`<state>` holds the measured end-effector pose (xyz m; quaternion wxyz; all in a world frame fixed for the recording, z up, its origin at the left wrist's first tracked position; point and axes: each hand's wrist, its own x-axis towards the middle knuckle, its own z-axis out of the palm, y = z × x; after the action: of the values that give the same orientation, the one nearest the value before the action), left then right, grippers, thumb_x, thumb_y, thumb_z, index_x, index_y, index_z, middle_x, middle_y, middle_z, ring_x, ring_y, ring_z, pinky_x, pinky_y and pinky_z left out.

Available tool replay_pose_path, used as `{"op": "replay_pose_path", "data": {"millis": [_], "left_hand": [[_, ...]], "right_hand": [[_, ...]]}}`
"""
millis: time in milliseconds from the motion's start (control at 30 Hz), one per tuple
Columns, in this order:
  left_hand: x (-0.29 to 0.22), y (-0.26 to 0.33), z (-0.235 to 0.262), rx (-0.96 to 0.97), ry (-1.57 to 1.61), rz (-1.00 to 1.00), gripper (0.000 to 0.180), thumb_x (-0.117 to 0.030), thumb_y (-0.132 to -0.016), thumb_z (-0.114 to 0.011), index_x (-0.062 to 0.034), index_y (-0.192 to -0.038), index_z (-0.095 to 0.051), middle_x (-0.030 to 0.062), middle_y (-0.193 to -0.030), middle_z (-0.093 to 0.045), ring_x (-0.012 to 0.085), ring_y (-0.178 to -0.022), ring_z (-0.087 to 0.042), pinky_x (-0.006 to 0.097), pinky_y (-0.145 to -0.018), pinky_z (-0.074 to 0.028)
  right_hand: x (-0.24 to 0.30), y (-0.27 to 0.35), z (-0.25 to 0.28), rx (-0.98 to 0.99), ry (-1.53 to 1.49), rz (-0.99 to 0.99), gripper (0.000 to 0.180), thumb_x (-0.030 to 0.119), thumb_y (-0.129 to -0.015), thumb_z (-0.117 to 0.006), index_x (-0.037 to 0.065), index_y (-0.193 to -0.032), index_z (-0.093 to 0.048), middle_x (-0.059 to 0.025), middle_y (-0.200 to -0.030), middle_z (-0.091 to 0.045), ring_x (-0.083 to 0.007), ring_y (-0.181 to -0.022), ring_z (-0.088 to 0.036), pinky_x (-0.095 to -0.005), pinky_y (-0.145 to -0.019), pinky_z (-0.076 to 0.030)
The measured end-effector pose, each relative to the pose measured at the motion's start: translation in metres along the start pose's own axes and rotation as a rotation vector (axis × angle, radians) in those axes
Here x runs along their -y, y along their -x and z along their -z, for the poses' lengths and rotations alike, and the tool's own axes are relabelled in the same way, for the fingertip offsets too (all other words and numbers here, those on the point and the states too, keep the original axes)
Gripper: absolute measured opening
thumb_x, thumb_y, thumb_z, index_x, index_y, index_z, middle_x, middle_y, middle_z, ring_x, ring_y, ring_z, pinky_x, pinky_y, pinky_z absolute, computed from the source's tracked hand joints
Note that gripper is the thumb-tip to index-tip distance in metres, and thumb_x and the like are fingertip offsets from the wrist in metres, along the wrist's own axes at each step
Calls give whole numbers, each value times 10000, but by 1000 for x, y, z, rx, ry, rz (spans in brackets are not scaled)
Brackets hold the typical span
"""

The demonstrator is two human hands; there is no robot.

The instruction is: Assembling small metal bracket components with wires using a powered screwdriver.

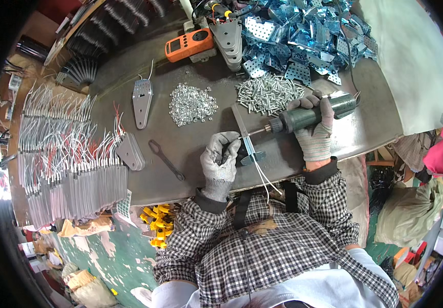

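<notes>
The right hand (315,131) is clamped around the screwdriver (311,115), its bit lying level. The left hand (220,156) pinches the metal strip (246,134) (white wires trailing) on the surface (190,154). Keep the bit square; brace the strip firmly.

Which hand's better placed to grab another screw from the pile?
Left, probably. The right hand is wrapped around the electric screwdriver; the left hand only pinches the metal strip, though the screw pile lies nearer the right.
</notes>
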<state>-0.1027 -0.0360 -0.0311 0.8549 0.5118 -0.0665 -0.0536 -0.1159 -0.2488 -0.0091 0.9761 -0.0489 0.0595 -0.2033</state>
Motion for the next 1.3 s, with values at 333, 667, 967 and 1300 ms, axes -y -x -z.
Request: {"op": "replay_pose_path", "data": {"millis": [333,667,967,1300], "left_hand": [[-15,-8,-14,15,-848,-112,128,-76,-992,-537,10,-908,-581,-6,-711,-518,43,-667,-442,210,-592,-398],[2,-12,5,-13,-605,30,203,-97,-1004,-525,60,-876,-539,-15,-725,-526,84,-688,-475,270,-622,-438],[-3,-5,-16,-222,-185,137,265,-203,-1040,-467,-65,-829,-550,-60,-685,-437,43,-611,-383,223,-556,-359],[-60,-20,29,669,-1610,-714,319,-48,-775,-591,-112,-1086,-628,105,-1090,-608,287,-1078,-568,444,-977,-427]], "right_hand": [[-5,0,-4,38,10,-14,355,113,-844,-747,95,-1111,-514,11,-873,-518,-144,-837,-536,-398,-991,-422],[-15,-4,-20,187,167,19,354,215,-856,-740,141,-1109,-504,50,-816,-415,-107,-779,-441,-363,-918,-422],[-30,-6,-44,324,224,33,207,202,-810,-688,180,-875,-493,72,-687,-333,-93,-634,-341,-290,-688,-348],[-6,2,-88,613,427,-100,712,392,-763,-808,11,-1272,-490,-10,-789,-555,-160,-715,-545,-316,-700,-463]]}}
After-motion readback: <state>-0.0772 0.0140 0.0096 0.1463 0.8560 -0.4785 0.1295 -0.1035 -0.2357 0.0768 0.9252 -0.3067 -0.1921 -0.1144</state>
